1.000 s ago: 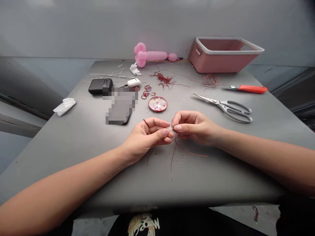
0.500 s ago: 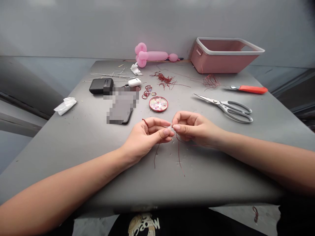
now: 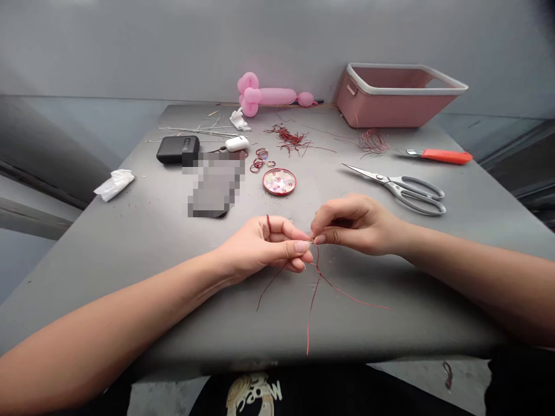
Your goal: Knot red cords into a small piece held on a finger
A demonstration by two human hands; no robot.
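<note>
Thin dark red cord (image 3: 319, 276) hangs from between my fingertips, its loose ends spreading down over the table. My left hand (image 3: 277, 245) pinches the cord between thumb and forefinger, and a dark red cord ring (image 3: 269, 223) circles its forefinger. Thumb and forefinger of my right hand (image 3: 353, 225) close on the cord right beside the left fingertips. What exactly lies between the fingertips is too small to make out. Just beyond my hands is a round red-rimmed dish (image 3: 264, 186) of small beads. Several red cord rings (image 3: 257, 165) lie behind it.
Scissors (image 3: 399, 188) and an orange-handled cutter (image 3: 446, 156) lie to the right. A pink bin (image 3: 377, 110), tangled cord (image 3: 373, 141), cord scraps (image 3: 289, 137) and a pink balloon (image 3: 277, 96) are behind. Leftward are a blurred phone (image 3: 214, 188), black box (image 3: 177, 150), white case (image 3: 237, 144) and tissue (image 3: 114, 184).
Both hands have shifted slightly toward me, the left also a little rightward. The cord's ends now hang lower and spread wider, with one end stretching right.
</note>
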